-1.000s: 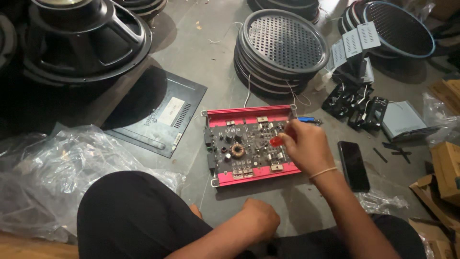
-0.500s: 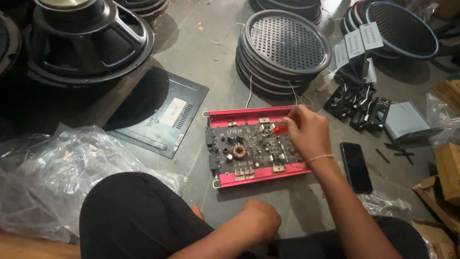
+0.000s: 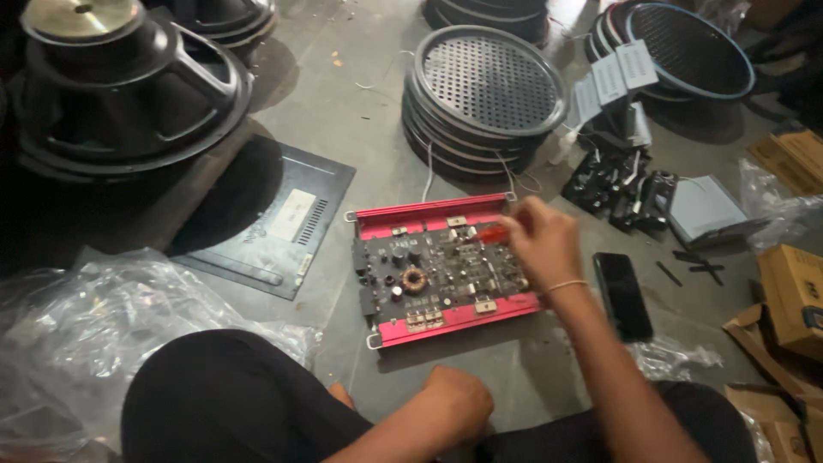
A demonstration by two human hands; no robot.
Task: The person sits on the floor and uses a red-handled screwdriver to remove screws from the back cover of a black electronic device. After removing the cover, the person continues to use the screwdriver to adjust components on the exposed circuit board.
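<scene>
An open amplifier with a red metal chassis (image 3: 429,214) and a dark circuit board (image 3: 437,273) lies on the grey floor in front of me. My right hand (image 3: 544,244) hovers over the board's far right corner, fingers closed on a small red-handled tool (image 3: 490,231) whose tip points at the board. A thin band circles that wrist. My left hand (image 3: 459,403) rests as a loose fist on the floor just below the amplifier, beside my dark-clad knee (image 3: 231,403), and holds nothing.
A black phone (image 3: 621,296) lies right of the amplifier. A stack of round speaker grilles (image 3: 489,86) stands behind it, and a big loudspeaker (image 3: 120,86) sits at far left. A black cover plate (image 3: 279,219), clear plastic bags (image 3: 94,326), black parts (image 3: 621,184) and cardboard boxes (image 3: 793,296) surround me.
My right hand has moved with the tool from the board's middle right up to its far right corner. The left hand has stayed on the floor.
</scene>
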